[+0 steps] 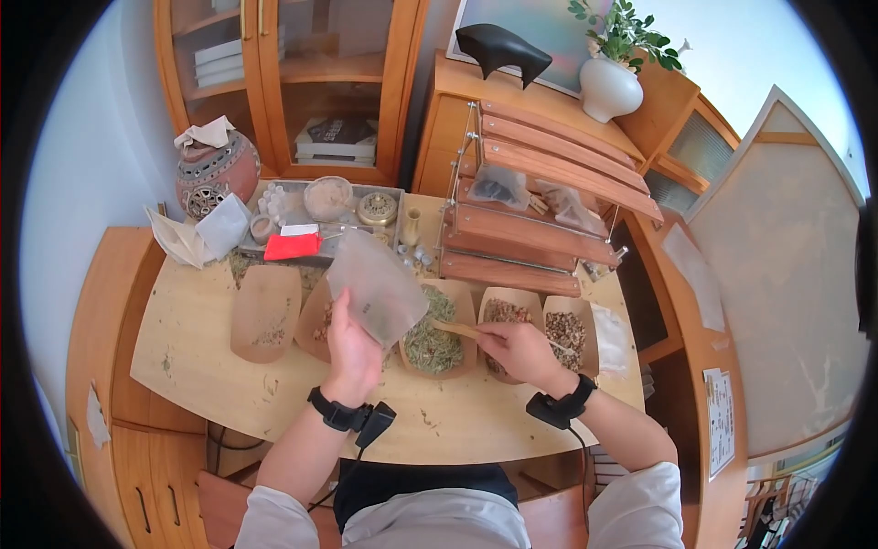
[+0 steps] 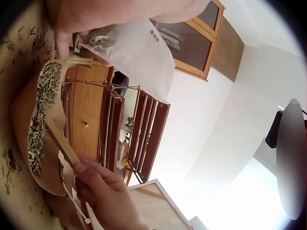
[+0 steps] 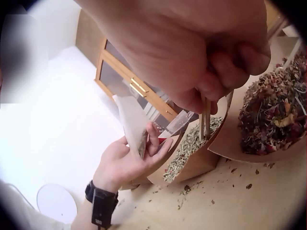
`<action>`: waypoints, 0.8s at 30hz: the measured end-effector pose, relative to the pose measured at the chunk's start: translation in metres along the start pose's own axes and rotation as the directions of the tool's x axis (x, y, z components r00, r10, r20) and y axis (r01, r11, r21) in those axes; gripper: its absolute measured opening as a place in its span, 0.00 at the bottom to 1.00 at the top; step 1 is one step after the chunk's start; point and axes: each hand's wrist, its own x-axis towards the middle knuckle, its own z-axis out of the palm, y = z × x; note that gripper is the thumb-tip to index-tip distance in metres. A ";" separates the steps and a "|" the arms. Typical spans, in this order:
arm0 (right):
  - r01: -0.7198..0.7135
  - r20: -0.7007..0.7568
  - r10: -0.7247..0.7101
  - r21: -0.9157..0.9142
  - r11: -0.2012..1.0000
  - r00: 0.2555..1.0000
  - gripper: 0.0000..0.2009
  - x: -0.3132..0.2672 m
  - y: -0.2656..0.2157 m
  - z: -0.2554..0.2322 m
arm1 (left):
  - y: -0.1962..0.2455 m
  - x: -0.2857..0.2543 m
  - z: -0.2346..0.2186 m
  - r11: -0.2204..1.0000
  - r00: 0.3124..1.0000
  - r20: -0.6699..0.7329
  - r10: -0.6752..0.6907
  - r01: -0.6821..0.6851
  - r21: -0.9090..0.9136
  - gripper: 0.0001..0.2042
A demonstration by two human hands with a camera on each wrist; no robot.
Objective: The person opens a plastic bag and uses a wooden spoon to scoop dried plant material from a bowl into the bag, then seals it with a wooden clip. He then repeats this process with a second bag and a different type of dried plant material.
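My left hand (image 1: 352,352) holds a translucent white bag (image 1: 375,285) tilted above the table, thumb and fingers pinching its lower part. Some dried herbs (image 2: 101,40) show inside it in the left wrist view. A slim wooden scoop (image 1: 455,328) is gripped in my right hand (image 1: 523,352), its far end down among green dried herbs (image 1: 433,352). Those herbs fill an open brown paper tray (image 3: 199,168) in front of me. The bag's lower corner overlaps this tray's left side in the head view.
Right of it stand paper trays of dried petals (image 1: 508,312) and mixed bits (image 1: 567,334). A nearly bare paper tray (image 1: 261,306) lies at left. Behind are a red packet (image 1: 293,245), a brass burner (image 1: 377,209) and a tiered wooden rack (image 1: 549,229).
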 end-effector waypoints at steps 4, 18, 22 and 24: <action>-0.073 0.086 0.049 0.306 0.949 0.995 0.15 0.008 0.018 -0.002 | 0.001 -0.001 0.002 1.000 1.000 0.005 -0.012 0.012 -0.010 0.24; -0.140 0.064 0.127 0.579 0.803 0.990 0.15 -0.001 -0.044 -0.080 | -0.001 -0.002 0.001 0.992 0.991 0.061 -0.119 0.116 0.049 0.26; -0.102 0.063 0.080 0.549 0.830 0.995 0.14 0.004 -0.058 -0.084 | -0.002 -0.003 0.002 0.983 0.983 0.077 -0.167 0.160 0.095 0.27; -0.065 0.071 0.033 0.520 0.852 0.997 0.15 0.008 -0.057 -0.076 | -0.002 -0.004 0.003 0.977 0.977 0.099 -0.190 0.178 0.117 0.27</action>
